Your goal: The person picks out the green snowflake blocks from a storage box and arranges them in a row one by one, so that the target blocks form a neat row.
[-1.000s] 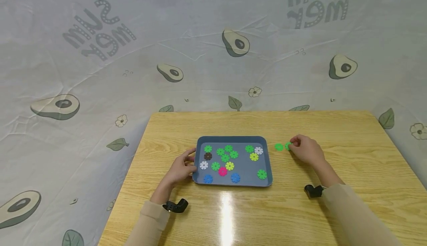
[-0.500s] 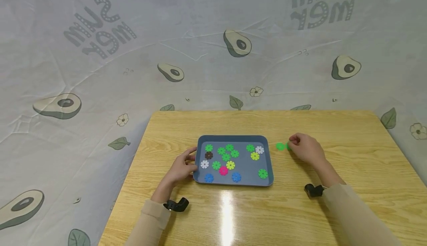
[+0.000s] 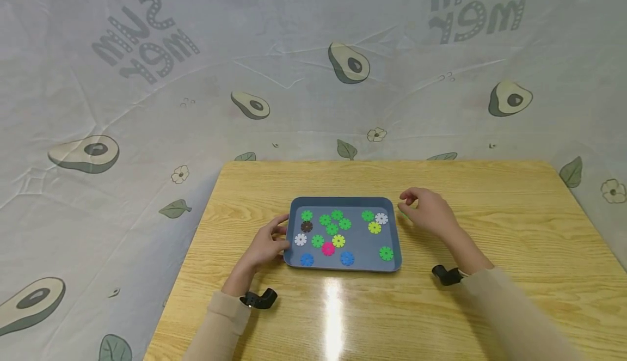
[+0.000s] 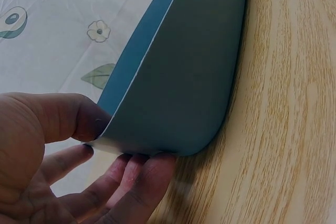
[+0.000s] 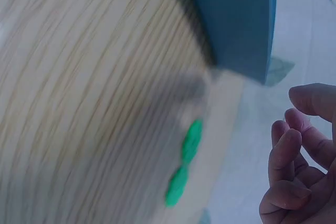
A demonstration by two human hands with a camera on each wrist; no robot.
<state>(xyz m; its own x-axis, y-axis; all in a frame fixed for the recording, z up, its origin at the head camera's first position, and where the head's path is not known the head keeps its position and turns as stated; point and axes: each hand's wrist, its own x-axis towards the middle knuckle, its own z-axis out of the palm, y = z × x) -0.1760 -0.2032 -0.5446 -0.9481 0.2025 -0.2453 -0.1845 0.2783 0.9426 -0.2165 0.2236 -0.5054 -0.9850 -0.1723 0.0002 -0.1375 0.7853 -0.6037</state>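
On the counter (image 3: 382,317) my left hand (image 3: 265,245) pinches the tray (image 3: 362,243); my right hand (image 3: 432,214) hangs empty, loosely parted, beside it; tugging could jumble its discs (image 3: 328,249).

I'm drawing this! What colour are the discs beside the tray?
Green discs, clearest in the right wrist view.

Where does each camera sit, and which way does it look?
Head: worn on the head, looking forward and down at the tray; left hand, right hand and sleeves show.
Left wrist: worn there, facing the tray's outside; left hand shows.
Right wrist: worn there, facing the table and two green pieces; right hand shows.
Both wrist views show the tray.
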